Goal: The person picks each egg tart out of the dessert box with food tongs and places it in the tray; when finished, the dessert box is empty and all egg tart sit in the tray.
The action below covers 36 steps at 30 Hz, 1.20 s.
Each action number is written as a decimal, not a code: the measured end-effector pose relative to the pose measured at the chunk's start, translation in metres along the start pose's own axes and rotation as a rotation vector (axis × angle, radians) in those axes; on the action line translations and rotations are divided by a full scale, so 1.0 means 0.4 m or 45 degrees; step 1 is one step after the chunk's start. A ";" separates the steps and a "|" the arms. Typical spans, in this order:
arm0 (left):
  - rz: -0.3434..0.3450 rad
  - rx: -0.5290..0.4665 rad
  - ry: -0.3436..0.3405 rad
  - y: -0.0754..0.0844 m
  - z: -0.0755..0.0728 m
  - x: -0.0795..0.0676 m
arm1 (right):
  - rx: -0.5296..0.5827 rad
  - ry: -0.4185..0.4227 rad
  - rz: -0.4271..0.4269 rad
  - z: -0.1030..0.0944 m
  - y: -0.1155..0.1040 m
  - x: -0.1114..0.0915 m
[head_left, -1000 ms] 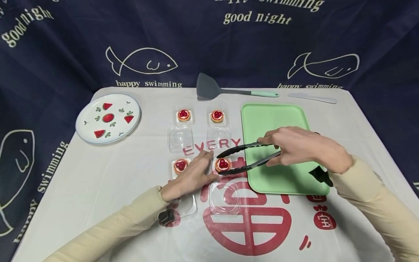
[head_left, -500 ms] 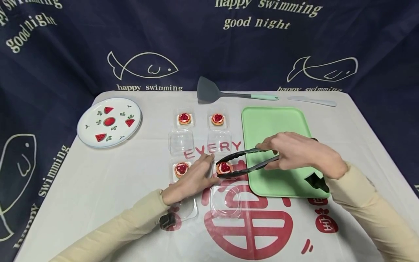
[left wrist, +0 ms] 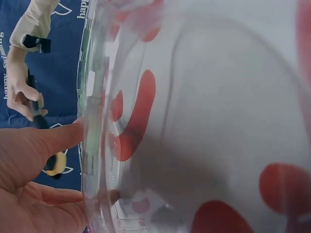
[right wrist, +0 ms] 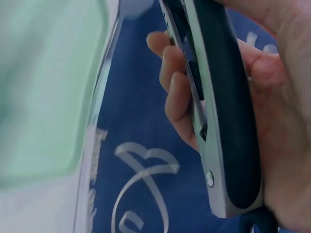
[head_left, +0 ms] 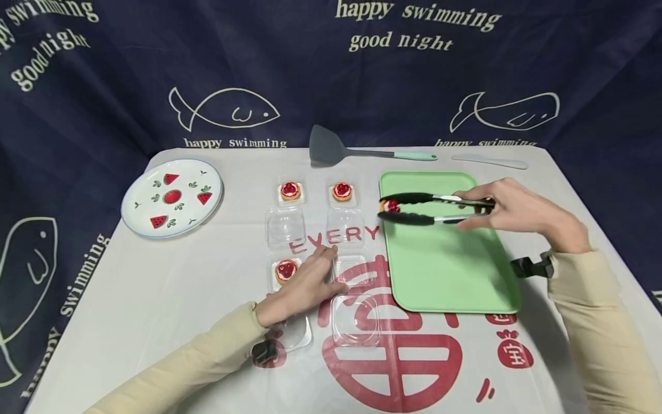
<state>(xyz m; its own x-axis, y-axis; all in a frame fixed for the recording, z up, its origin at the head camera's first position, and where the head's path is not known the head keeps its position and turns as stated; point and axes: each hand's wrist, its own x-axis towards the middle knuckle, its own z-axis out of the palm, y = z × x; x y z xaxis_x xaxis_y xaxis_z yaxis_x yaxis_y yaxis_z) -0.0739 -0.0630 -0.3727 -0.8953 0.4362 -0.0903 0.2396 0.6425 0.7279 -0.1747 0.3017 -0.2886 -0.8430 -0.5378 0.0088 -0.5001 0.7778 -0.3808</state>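
Note:
My right hand (head_left: 527, 213) grips a pair of black and silver tongs (head_left: 434, 199). A small red-topped tart (head_left: 391, 206) is held between the tong tips, over the left edge of the green tray (head_left: 450, 276). In the right wrist view, curled fingers wrap the tongs' handles (right wrist: 228, 107). My left hand (head_left: 302, 287) holds the left side of a clear plastic box (head_left: 357, 270), thumb at the near corner and fingers at the far one. That box's base holds no tart, and its lid (head_left: 355, 319) lies folded open toward me. Another tart (head_left: 286, 270) sits in the box left of the hand.
Two more boxed tarts, one left (head_left: 290, 191) and one right (head_left: 342, 191), stand farther back. A watermelon-patterned plate (head_left: 142, 198) is at the left. A grey spatula (head_left: 327, 146) and a pale plastic knife (head_left: 488, 160) lie along the back edge.
The tongs have closed on the tart and lifted it from the box. My right hand has carried it up, back and right to the tray's edge. The left hand stays put.

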 end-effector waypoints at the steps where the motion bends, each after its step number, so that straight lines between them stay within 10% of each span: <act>1: -0.003 0.002 -0.002 0.000 0.001 0.000 | -0.003 0.019 0.035 -0.001 0.017 -0.001; 10: -0.012 -0.003 0.008 0.005 0.006 -0.002 | -0.106 0.000 0.155 0.011 0.108 -0.001; 36: -0.066 0.021 -0.067 0.014 -0.017 0.000 | -0.096 0.002 0.195 0.030 0.124 0.000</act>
<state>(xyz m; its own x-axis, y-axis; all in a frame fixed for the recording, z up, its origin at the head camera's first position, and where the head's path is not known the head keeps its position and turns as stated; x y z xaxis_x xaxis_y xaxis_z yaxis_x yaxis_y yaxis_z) -0.0749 -0.0637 -0.3639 -0.8857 0.4346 -0.1634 0.2003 0.6752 0.7099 -0.1970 0.3363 -0.3185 -0.9107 -0.4109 -0.0424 -0.3795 0.8728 -0.3070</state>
